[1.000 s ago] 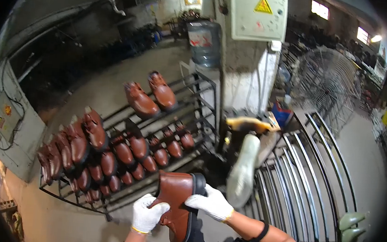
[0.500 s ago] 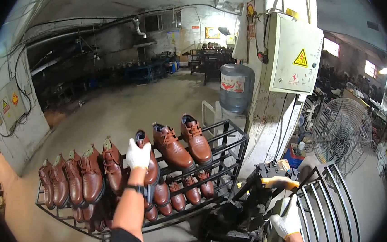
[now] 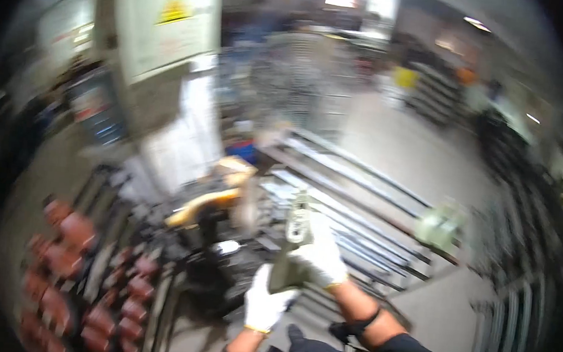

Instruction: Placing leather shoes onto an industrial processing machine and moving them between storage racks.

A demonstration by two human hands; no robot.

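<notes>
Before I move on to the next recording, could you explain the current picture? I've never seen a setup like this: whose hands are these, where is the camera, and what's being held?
No machine is doing the handling: these are a person's own white-gloved hands. The view comes from the left of two fisheye cameras worn on the person's head, looking down, which is why straight edges bend near the rim.

The left hand and right hand together hold a green shoe last, a foot-shaped form. Beyond them is a metal rack, with pale green shapes, apparently more lasts, at its right-hand end. On the left, brown leather shoes sit in rows on another rack. The picture is blurred, so fine detail is lost.
</notes>
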